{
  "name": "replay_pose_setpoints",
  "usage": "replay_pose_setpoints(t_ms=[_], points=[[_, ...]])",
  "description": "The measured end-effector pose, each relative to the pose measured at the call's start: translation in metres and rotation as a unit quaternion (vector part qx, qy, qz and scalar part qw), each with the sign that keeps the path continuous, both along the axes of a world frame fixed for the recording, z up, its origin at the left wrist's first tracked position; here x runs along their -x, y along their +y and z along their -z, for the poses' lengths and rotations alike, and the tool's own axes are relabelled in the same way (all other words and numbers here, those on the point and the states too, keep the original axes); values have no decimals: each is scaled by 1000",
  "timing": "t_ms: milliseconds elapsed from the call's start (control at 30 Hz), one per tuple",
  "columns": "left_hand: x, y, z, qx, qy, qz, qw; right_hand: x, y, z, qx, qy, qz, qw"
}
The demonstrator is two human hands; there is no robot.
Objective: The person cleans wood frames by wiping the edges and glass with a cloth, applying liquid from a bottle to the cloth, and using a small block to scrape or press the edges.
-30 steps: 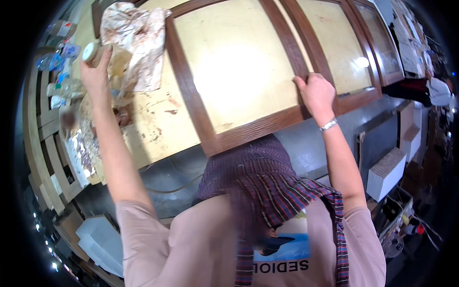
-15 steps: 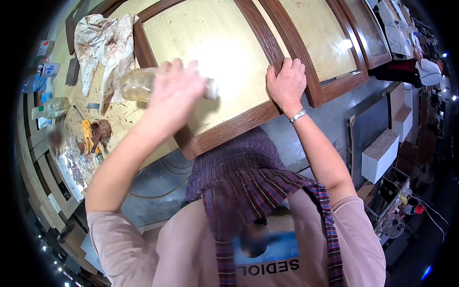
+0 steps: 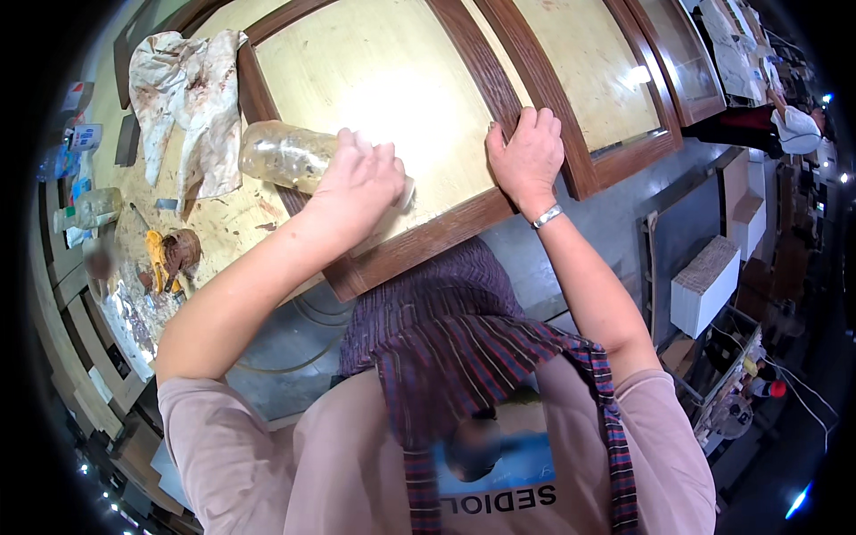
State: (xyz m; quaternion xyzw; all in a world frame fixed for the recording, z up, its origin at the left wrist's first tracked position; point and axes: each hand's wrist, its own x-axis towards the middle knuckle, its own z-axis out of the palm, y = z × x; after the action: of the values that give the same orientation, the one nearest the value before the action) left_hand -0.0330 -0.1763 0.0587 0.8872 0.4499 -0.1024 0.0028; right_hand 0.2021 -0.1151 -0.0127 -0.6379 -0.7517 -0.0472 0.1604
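Observation:
My left hand is wrapped round the neck end of a clear plastic bottle. The bottle lies slantwise in the air or just above the panel, its pale cap pointing right and toward me. Beneath it is a brown wooden frame, with a light surface showing inside its opening. My right hand grips the right side piece of that frame, fingers bent over the wood and thumb on the inner side. Whether liquid leaves the bottle cannot be made out.
A stained white cloth lies left of the frame. Nearer are a yellow-handled tool, a brown roll and another bottle. More wooden frames stand to the right. A person is at the far right.
My left hand has shifted slightly right, and the bottle has turned so its cap end points more toward me. My right hand keeps its hold on the frame.

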Motion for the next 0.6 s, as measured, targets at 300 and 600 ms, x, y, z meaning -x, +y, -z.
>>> replay_pose_setpoints(t_ms=[300,600], points=[[110,23,-90,-117,-319,-390,856,1,-1,-3,-8,-33,2,999],[369,31,-26,-273,-493,-536,628,9,1,-3,12,-36,-3,999]])
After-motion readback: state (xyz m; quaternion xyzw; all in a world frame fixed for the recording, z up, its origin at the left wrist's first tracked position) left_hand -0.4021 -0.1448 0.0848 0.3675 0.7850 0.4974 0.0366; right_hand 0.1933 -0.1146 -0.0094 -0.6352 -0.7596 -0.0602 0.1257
